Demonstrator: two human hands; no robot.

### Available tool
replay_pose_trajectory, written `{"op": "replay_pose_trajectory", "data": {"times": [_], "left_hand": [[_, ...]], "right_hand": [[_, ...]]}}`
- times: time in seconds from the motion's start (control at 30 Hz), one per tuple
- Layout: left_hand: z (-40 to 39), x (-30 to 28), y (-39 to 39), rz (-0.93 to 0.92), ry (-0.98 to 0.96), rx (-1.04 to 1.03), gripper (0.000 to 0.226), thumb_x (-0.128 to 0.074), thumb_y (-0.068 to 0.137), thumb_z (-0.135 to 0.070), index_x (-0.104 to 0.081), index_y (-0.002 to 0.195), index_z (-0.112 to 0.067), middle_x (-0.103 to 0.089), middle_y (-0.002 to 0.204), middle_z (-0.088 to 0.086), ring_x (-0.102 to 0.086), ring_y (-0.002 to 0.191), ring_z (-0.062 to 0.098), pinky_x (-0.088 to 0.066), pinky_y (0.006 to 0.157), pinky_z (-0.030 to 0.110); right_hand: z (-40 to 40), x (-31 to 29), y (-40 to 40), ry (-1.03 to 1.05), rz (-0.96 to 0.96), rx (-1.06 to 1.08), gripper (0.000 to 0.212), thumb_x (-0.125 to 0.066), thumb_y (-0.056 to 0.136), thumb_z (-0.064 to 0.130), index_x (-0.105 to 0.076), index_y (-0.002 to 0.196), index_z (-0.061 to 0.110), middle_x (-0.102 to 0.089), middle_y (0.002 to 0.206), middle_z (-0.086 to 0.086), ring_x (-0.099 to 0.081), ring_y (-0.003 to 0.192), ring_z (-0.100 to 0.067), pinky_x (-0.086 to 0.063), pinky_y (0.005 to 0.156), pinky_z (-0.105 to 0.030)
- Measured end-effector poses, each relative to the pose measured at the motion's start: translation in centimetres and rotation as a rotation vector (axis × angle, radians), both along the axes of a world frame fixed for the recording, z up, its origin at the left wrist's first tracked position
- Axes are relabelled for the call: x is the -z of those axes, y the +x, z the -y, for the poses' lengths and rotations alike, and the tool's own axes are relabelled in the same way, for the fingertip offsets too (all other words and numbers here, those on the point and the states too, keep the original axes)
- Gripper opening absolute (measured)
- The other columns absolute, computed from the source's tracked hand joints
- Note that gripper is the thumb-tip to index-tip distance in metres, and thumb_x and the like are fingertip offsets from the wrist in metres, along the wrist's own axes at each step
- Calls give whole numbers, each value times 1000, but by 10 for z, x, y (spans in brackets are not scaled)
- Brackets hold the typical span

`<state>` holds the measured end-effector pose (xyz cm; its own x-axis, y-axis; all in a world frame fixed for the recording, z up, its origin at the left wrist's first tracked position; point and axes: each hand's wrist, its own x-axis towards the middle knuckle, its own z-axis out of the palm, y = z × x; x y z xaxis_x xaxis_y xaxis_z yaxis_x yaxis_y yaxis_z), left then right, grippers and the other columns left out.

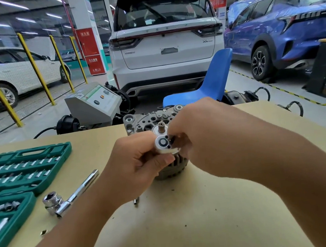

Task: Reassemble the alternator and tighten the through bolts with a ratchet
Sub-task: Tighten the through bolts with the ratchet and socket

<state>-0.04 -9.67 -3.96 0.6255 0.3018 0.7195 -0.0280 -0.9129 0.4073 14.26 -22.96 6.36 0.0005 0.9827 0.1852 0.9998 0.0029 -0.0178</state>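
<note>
Both hands, left (136, 165) and right (198, 137), pinch a white round part (165, 144) over the alternator (158, 122). Ratchet (69, 197) lies on tabletop (189, 222).

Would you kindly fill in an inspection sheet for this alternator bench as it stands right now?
Surface: tan table, with small dark specks.
Job's things: alternator body on the table; white round part held over it; rear housing behind; ratchet with socket lying to the left, untouched.
Clutter: open green socket case; one small loose bit near the left wrist.
Grippers: left hand grips the white round part; right hand pinches at its edge.
Cables: black cables beyond the table's far edge.
Surroundings: blue chair, grey test console, white and blue parked cars, yellow posts.
</note>
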Motion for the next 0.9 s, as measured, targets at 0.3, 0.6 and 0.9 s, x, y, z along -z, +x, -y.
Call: {"op": "replay_pose_trajectory", "data": {"times": [0.3, 0.6, 0.9], "left_hand": [[2, -3, -4, 12, -201, 170, 24, -65, 102, -20, -71, 96, -43, -61, 74, -3, -54, 57, 14, -47, 54, 17], [10, -7, -5, 105, -231, 65, 9, -71, 91, -57, -75, 92, -49, -63, 69, -13, -54, 51, 24, -45, 45, 27], [1, -6, -7, 23, -179, 98, 7, -71, 94, -28, -72, 95, -36, -63, 75, -12, -56, 59, 12, -47, 54, 23]], "right_hand": [[0, 2, -3, -42, -38, -64, 12, -62, 90, 23, -55, 81, 21, -48, 69, 6, -43, 53, -11, -30, 41, -21], [-6, 5, -2, -43, -35, -43, 33, -59, 100, 32, -41, 73, 24, -46, 74, 4, -38, 55, -7, -32, 48, -22], [2, 6, -1, 175, 42, 36, 16, -63, 87, 20, -53, 75, 22, -49, 69, 4, -46, 53, -14, -25, 46, -26]]}}
